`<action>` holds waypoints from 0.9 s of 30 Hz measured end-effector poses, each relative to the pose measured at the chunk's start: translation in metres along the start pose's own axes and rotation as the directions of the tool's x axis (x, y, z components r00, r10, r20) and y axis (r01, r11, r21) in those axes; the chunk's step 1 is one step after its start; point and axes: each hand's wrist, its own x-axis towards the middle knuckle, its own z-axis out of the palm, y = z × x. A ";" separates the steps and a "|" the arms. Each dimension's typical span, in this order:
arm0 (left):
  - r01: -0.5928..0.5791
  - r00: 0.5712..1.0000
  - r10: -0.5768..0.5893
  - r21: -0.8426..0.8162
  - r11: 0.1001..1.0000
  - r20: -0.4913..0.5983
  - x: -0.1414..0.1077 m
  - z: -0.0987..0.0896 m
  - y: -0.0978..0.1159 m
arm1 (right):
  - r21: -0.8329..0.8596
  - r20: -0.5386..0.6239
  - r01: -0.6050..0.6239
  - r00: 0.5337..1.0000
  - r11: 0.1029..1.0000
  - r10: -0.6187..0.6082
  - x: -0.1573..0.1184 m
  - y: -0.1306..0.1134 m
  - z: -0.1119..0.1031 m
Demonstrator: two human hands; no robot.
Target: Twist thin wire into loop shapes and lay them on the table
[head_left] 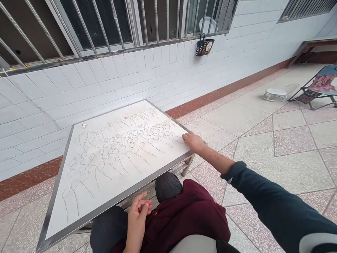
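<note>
My right hand [194, 141] rests at the right corner of a white drawing board [147, 182] with a grey metal frame. Its fingers are curled together against the surface; whatever they hold, if anything, is hidden. Rows of thin dark loops and long strokes [129, 135] cover much of the board, some strokes ending close to these fingers. Low over my lap, just off the board's near edge, my left hand [138, 212] has bent fingers with the thumb against them. I cannot make out anything between them.
A small red-and-white object [84, 125] lies at the board's far left corner. Behind stands a white tiled wall [168, 75] with barred windows and a hanging black basket [204, 47]. A white stool [275, 94] and a folding chair [319, 86] stand to the right on the tiled floor.
</note>
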 end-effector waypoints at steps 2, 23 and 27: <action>0.016 1.000 -0.016 -0.002 1.000 -0.013 0.002 -0.001 -0.002 | -0.027 0.041 0.017 0.999 0.999 -0.016 0.008 0.007 0.010; 0.109 0.990 -0.113 -0.048 0.993 -0.088 0.039 -0.007 -0.049 | 0.231 0.027 -0.142 0.990 0.962 0.139 0.126 0.029 0.054; 0.127 0.986 -0.132 -0.050 0.991 -0.106 0.038 -0.011 -0.050 | 0.235 0.075 -0.148 0.988 0.961 0.134 0.137 0.029 0.064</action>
